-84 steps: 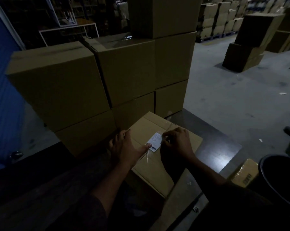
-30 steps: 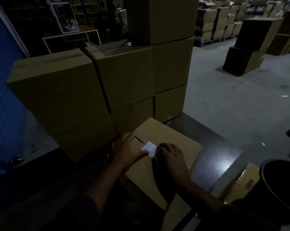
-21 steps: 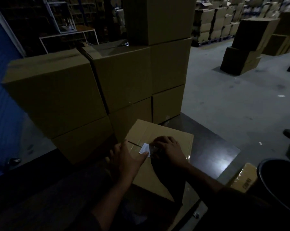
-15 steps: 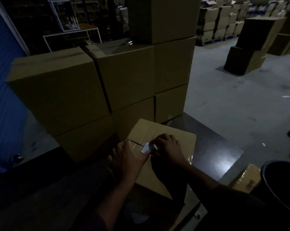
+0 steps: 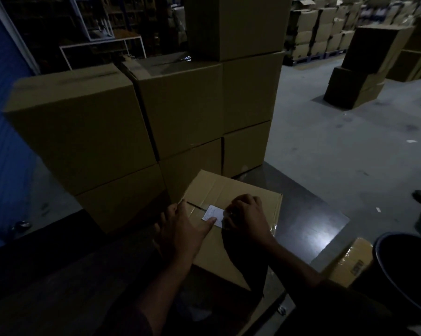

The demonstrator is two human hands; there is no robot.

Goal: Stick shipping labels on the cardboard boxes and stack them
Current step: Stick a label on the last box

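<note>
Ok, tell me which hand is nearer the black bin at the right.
Right. The right hand presses the label on the box, on the side towards the black bin; the left hand lies farther away.

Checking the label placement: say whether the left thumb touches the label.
Touching: the head view shows the left hand's thumb tip resting on the shipping label.

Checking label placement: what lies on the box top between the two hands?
In the head view, the white shipping label lies on the cardboard box between the left hand and right hand; both touch it.
</note>
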